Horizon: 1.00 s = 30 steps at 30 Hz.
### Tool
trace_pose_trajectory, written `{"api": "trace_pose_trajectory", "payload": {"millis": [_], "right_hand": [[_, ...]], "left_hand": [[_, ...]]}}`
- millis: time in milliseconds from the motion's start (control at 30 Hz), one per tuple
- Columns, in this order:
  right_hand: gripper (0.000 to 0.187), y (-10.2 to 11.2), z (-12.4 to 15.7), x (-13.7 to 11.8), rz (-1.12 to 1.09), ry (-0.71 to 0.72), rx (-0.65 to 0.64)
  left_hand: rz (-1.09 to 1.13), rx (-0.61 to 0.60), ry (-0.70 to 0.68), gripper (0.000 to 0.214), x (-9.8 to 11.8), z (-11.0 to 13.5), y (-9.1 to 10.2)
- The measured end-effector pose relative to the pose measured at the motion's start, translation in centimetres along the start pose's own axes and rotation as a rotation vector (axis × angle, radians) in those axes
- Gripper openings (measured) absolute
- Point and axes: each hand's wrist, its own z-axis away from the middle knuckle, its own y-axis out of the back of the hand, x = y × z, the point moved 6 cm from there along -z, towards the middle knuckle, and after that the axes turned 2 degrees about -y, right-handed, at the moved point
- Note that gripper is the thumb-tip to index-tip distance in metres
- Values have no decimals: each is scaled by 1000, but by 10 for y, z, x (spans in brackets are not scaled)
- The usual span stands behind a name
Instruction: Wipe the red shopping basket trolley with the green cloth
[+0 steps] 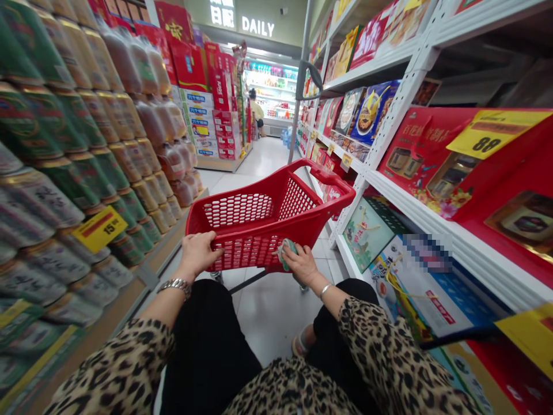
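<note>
A red plastic shopping cart [242,230] with perforated walls stands sideways in front of my knees, its handle end pointing right. My left hand [201,253] is closed over the cart's rim at the left corner, thumb on the near wall. My right hand [300,265] is against the same wall, farther right and a little lower. Under its fingers is a crumpled green-and-white cloth [285,253], pressed to the perforated side. Part of the cloth is hidden by the fingers.
Stacked drink cans [64,173] rise on the left, with a yellow price tag [101,227]. White shelves [389,104] carrying red gift boxes [432,161] close in on the right. A metal pole [296,127] stands behind the cart. Farther down the aisle is a person [257,112] near a lit fridge.
</note>
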Motion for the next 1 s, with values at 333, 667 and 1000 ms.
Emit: {"api": "trace_pose_trajectory", "payload": {"millis": [333,667,1000], "right_hand": [[31,3,29,8,24,-54,-4],[34,0,-28,-91,-71,373,22],[32,-14,18,-19,-9,161,-132]], "left_hand": [[21,30,3,21,7,-5,-4],[-39,-15,-4,24,14,4,1],[-42,13,-7,24,5,4,-2]]}}
